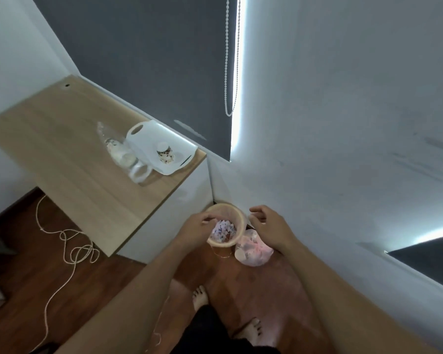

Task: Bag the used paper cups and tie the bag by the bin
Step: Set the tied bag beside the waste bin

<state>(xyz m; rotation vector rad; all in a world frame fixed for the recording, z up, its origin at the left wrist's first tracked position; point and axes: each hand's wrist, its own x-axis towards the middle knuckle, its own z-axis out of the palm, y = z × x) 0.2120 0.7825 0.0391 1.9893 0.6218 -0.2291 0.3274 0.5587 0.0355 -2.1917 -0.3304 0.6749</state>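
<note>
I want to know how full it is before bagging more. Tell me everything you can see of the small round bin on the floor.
The bin is a small, round, beige container, plastic by the look of it, standing upright on the wooden floor in the corner between the white cabinet and the wall. Speckled paper waste shows inside, well below the rim. The left hand reaches over its near-left rim; the right hand hovers beside its right edge. A pinkish plastic bag lies against its right side.

Head camera looks steeply down (wide-angle) at the floor (36,251) corner
</note>
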